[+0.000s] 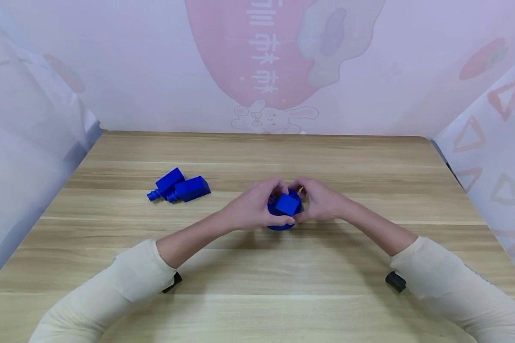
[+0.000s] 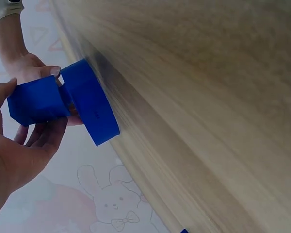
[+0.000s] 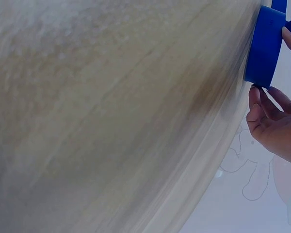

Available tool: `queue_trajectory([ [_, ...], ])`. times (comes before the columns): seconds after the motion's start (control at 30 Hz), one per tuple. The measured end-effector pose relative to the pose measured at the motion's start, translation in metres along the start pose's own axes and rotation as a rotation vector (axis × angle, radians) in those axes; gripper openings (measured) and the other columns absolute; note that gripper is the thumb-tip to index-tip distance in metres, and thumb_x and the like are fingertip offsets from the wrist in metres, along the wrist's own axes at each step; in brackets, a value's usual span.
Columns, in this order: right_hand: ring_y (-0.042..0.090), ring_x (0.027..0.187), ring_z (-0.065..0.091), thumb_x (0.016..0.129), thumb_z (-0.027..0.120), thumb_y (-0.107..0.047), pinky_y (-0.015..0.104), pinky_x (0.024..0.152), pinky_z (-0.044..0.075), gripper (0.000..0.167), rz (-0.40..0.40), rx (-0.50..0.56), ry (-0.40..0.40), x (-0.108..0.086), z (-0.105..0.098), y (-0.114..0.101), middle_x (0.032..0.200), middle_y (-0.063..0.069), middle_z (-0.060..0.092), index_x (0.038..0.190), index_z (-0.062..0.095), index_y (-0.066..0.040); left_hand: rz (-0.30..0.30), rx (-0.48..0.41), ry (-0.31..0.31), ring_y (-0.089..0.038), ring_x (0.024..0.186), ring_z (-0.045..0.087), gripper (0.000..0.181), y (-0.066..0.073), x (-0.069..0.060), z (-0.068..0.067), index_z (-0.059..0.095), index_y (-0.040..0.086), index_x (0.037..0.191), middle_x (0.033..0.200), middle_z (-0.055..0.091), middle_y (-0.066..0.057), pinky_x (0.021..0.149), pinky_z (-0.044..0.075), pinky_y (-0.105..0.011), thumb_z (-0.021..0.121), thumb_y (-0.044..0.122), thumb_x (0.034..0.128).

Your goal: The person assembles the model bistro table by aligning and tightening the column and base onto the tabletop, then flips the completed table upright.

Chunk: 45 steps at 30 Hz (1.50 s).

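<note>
My left hand grips a blue rectangular block between thumb and fingers. The block stands above a round, shallow blue base, and a narrow neck shows between the two in the left wrist view. Around the base's edge, my right hand holds it with thumb and fingers; the right wrist view has the fingertips at the rim of the base. How firmly block and base are joined cannot be seen. Both pieces are at the middle of the wooden table.
Two blue blocks with threaded necks, one farther back and one nearer, lie against each other on the table's left. Small black objects show beside the left sleeve and right sleeve. A printed sheet hangs behind the table.
</note>
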State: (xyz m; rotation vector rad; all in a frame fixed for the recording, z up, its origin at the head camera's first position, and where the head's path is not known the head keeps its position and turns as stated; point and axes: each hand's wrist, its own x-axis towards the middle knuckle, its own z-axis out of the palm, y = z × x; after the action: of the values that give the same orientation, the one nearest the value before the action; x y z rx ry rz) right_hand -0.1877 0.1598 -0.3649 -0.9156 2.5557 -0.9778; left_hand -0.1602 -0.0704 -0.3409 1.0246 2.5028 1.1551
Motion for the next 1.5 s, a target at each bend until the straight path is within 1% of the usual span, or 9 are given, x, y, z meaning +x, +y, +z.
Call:
queue_trajectory([
  [0.1,0.031,0.101,0.061,0.074,0.091,-0.014,0.046,0.092,0.053,0.072,0.0,0.005,-0.001,-0.001,0.0,0.0,0.129,0.023,0.064,0.131,0.055,0.011,-0.007,-0.015,0.006,-0.028,0.114,0.063,0.05,0.001,0.0,0.0,0.056,0.005,0.117,0.122,0.066,-0.014,0.097,0.057,-0.041,0.088,0.022,0.0833],
  [0.2,0.031,0.104,0.061,0.075,0.092,-0.017,0.046,0.093,0.054,0.074,0.001,0.006,-0.006,-0.001,-0.001,0.001,0.131,0.022,0.064,0.133,0.055,0.01,0.008,-0.043,0.004,-0.028,0.114,0.063,0.047,0.0,-0.001,-0.003,0.059,0.003,0.118,0.123,0.066,-0.014,0.098,0.056,-0.041,0.087,0.017,0.0834],
  [0.53,0.032,0.107,0.061,0.076,0.093,-0.021,0.045,0.094,0.055,0.077,0.019,-0.015,-0.016,0.0,-0.001,0.001,0.133,0.019,0.063,0.136,0.054,0.006,0.108,-0.063,-0.015,-0.026,0.112,0.06,0.047,-0.007,-0.006,-0.011,0.067,-0.002,0.126,0.116,0.064,-0.011,0.093,0.058,-0.04,0.083,0.01,0.0836],
  [0.67,0.031,0.107,0.06,0.076,0.092,-0.022,0.046,0.093,0.054,0.076,0.03,0.008,-0.02,0.0,-0.001,0.001,0.132,0.018,0.064,0.136,0.055,0.005,0.142,-0.08,-0.026,-0.027,0.113,0.062,0.049,-0.008,-0.006,-0.012,0.065,-0.003,0.129,0.122,0.068,-0.013,0.095,0.056,-0.041,0.076,0.006,0.0826],
  [0.87,0.031,0.106,0.06,0.075,0.093,-0.022,0.047,0.094,0.053,0.075,0.032,0.024,-0.012,-0.002,-0.002,0.001,0.13,0.02,0.064,0.134,0.055,0.006,0.162,-0.098,-0.048,-0.027,0.114,0.063,0.046,-0.008,-0.006,-0.014,0.065,-0.003,0.126,0.125,0.069,-0.016,0.097,0.054,-0.041,0.067,-0.001,0.0802],
  [1.1,0.031,0.106,0.061,0.075,0.093,-0.024,0.046,0.093,0.054,0.08,0.034,-0.015,-0.022,0.0,0.0,-0.003,0.131,0.02,0.064,0.137,0.054,0.008,0.084,-0.086,-0.059,-0.026,0.113,0.064,0.041,-0.009,-0.012,-0.015,0.063,0.0,0.125,0.124,0.068,-0.014,0.091,0.058,-0.037,0.08,0.011,0.0887],
  [1.27,0.032,0.106,0.062,0.076,0.092,-0.024,0.047,0.092,0.055,0.078,0.028,-0.023,-0.024,0.002,0.0,-0.004,0.131,0.021,0.063,0.136,0.054,0.008,0.147,-0.081,-0.102,-0.03,0.119,0.062,0.037,-0.012,-0.011,-0.019,0.067,0.001,0.126,0.13,0.066,-0.017,0.093,0.058,-0.038,0.079,0.009,0.0924],
  [1.33,0.032,0.106,0.062,0.076,0.092,-0.024,0.047,0.092,0.055,0.077,0.027,-0.022,-0.024,0.003,0.0,-0.004,0.131,0.022,0.063,0.136,0.054,0.009,0.151,-0.074,-0.121,-0.032,0.123,0.059,0.039,-0.013,-0.011,-0.022,0.067,0.002,0.131,0.134,0.063,-0.017,0.095,0.057,-0.039,0.077,0.008,0.0936],
  [1.5,0.031,0.105,0.062,0.076,0.092,-0.023,0.046,0.092,0.055,0.078,0.034,-0.014,-0.029,0.004,0.0,-0.002,0.13,0.021,0.064,0.137,0.054,0.008,0.062,-0.079,-0.095,-0.029,0.117,0.061,0.054,-0.012,-0.012,-0.022,0.062,-0.003,0.133,0.129,0.064,-0.016,0.094,0.057,-0.039,0.086,0.014,0.0869],
])
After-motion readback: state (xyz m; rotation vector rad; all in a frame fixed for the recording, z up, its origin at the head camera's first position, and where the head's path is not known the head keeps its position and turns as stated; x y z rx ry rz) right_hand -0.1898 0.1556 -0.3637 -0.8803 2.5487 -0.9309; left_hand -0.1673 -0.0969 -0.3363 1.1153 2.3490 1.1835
